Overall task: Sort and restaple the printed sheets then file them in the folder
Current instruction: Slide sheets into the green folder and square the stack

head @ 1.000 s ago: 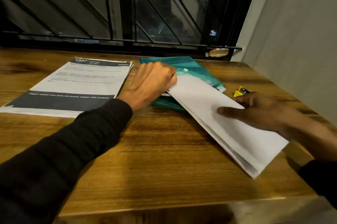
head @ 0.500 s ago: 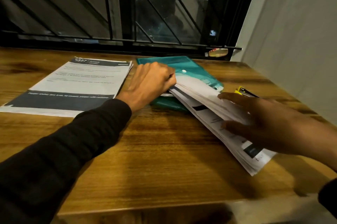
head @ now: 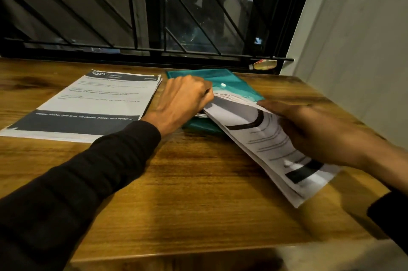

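Note:
A teal plastic folder [head: 234, 82] with a white snap button lies at the back of the wooden table. A stack of printed sheets [head: 271, 145] lies slanted across its near edge, the top pages bent and lifted. My left hand [head: 183, 100] grips the stack's upper corner with curled fingers, over the folder. My right hand [head: 313, 129] lies on the stack's right side, fingers curled round the lifted pages. A second printed set [head: 88, 105] with dark header bands lies flat at the left.
The table [head: 198, 193] ends at a barred window behind and a grey wall at the right. A small bottle [head: 263, 64] lies on the window ledge. The table's front edge is near the bottom of the view.
The blank top side of the stack has been turned back, showing printed pages. My right hand moved from resting flat on top to lifting and curling the pages. My left hand stayed at the corner.

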Demonstrator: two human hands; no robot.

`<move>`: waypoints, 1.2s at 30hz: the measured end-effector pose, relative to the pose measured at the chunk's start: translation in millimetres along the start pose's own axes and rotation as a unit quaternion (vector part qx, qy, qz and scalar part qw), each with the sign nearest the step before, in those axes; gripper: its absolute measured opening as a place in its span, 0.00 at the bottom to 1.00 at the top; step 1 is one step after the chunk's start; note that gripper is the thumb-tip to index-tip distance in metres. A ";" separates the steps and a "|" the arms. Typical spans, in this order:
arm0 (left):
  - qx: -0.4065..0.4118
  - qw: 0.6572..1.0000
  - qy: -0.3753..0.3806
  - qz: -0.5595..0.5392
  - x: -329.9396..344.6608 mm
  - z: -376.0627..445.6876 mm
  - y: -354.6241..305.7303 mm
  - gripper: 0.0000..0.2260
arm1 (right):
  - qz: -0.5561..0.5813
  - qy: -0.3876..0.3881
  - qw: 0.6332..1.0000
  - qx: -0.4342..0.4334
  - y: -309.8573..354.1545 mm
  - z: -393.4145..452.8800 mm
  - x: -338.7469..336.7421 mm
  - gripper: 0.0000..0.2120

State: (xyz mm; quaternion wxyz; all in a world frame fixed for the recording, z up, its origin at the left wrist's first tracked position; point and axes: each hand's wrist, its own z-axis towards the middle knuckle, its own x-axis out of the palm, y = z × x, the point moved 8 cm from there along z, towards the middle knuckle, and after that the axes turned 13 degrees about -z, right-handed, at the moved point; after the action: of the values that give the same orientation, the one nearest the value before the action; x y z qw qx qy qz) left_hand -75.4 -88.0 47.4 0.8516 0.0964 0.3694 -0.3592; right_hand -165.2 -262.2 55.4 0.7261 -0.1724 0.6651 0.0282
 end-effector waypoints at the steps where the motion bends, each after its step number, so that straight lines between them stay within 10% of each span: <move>1: 0.002 1.000 -0.005 0.001 -1.1 0.7 -1.2 0.11 | 0.016 -0.029 0.999 -0.015 1.4 4.3 -4.2 0.29; 12: -0.031 0.999 -0.004 -0.003 -2.6 -0.6 0.5 0.11 | 0.051 0.026 0.992 0.111 -36.0 47.0 41.4 0.05; 21: -0.033 0.999 0.004 0.006 1.0 0.5 1.3 0.12 | -0.185 -0.029 0.975 0.120 -18.7 50.1 23.3 0.30; 25: -0.029 0.999 -0.002 0.014 2.3 1.4 2.1 0.12 | -0.204 -0.094 0.972 -0.063 32.9 50.3 20.6 0.17; 36: -0.013 0.999 -0.024 0.037 -2.7 5.0 -2.6 0.12 | -0.101 0.165 0.979 -0.063 -5.4 113.2 68.7 0.43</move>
State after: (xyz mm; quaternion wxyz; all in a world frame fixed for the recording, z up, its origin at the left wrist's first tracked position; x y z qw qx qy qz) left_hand -75.7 -90.6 53.0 0.8741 0.0906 0.3495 -0.3249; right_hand -47.7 -247.6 -4.1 0.5935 -0.2864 0.7515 -0.0327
